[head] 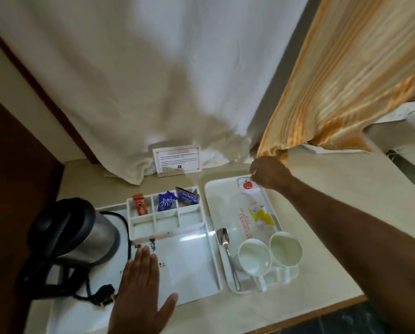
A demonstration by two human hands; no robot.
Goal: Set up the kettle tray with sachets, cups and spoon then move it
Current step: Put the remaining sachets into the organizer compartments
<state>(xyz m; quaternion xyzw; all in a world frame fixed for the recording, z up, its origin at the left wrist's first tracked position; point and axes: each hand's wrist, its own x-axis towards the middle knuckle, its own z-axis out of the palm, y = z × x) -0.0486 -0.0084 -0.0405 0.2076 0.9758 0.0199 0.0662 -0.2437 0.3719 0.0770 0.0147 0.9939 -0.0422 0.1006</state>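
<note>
Right hand (270,173): reaching to the 12 o'clock end of the small tray, fingers curled down onto a white sachet with a red mark (247,186); whether they are pinched shut on it cannot be told.
Left hand (142,288): flat, fingers spread apart, palm down over the kettle tray's bare floor; holding nothing.
Small tray (223,201): white, at 3 o'clock of the kettle tray, just beside it.
Yellow sachet (261,216): on the small tray, at 6 o'clock of the white sachet.
Spoon (228,254): lying along the small tray's 9 o'clock edge, bowl toward 12.
Cups (253,256): two white, upright, side by side at the small tray's 6 o'clock end, the second (285,248) at 3 o'clock of the first.
Kettle tray (192,268): white, on the beige counter (322,249).
Kettle (76,235): steel and black, at the tray's 9 o'clock side, black cord and plug (103,296) at its 6 o'clock.
Compartments (165,213): at the tray's 12 o'clock; back row holds a red sachet (140,206), blue sachets (166,201) and a blue tea bag packet (188,196); front row bare.
Card (177,160): standing at 12 o'clock, against a white curtain (141,80).
</note>
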